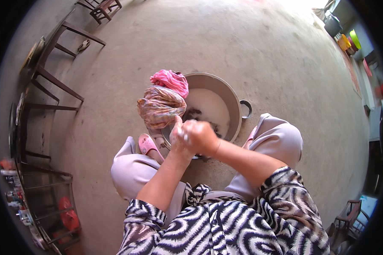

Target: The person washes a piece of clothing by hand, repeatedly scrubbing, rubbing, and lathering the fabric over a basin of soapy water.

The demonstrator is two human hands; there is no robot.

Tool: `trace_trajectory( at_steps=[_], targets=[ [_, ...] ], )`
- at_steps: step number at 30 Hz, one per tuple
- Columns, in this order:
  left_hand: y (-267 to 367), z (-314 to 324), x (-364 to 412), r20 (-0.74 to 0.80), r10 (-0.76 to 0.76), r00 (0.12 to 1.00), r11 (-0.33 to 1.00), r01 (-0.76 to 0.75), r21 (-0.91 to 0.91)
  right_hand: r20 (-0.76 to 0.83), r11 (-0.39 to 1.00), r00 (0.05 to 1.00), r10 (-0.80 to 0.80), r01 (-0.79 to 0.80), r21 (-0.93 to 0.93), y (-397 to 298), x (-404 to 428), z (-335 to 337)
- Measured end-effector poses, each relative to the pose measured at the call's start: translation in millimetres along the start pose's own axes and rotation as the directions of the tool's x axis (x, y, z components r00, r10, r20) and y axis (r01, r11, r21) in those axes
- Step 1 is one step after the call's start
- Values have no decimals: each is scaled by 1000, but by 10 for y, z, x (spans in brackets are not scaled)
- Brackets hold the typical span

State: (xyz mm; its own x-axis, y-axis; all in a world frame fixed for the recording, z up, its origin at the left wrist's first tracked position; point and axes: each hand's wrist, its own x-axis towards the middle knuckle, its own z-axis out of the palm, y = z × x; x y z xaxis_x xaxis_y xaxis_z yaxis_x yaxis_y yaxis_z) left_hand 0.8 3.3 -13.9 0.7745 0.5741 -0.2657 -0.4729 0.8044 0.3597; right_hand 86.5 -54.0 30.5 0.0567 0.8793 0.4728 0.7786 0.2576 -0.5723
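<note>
Both of my hands meet over the near left part of a round grey washbasin (pixel 234 95). My right hand (pixel 201 135) is curled, with white suds on its fingers, and presses against my left hand (pixel 178 138), whose thumb points up. Whether any cloth is between them is hidden. Inside the basin, cloudy sudsy water (pixel 209 102) surrounds dark wet cloth (pixel 194 113), which also shows just beyond my right hand. A crumpled plaid cloth (pixel 161 106) and a bright pink cloth (pixel 170 81) are heaped at the basin's left rim, beyond my left hand.
A small black ring-shaped item (pixel 246 109) lies by the basin's right side. My pink slippers (pixel 147 144) flank the basin on the concrete floor (pixel 274 63). Dark wooden furniture (pixel 56 83) lines the left. Colored plastic containers (pixel 344 42) stand far right. A red bag (pixel 68 213) hangs lower left.
</note>
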Motion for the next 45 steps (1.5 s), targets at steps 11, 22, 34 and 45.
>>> trace_trajectory(
  at_steps=[11,22,34,45],
  targets=[
    [-163,-47,55,-59,-68,996,996,64,-60,-123,998,990,63,-65,-11,212,-95,67],
    [-4,445,-223,-234,183,955,632,68,772,91,140,562,822,-354,925,797,-9,-215],
    [-1,651,-307,438,482,759,-222,-378,899,250,-89,672,697,-265,960,562,87,-403],
    [155,557,-299,321,599,734,-81,-343,936,-97,691,866,491,-319,649,541,127,-517]
  ],
)
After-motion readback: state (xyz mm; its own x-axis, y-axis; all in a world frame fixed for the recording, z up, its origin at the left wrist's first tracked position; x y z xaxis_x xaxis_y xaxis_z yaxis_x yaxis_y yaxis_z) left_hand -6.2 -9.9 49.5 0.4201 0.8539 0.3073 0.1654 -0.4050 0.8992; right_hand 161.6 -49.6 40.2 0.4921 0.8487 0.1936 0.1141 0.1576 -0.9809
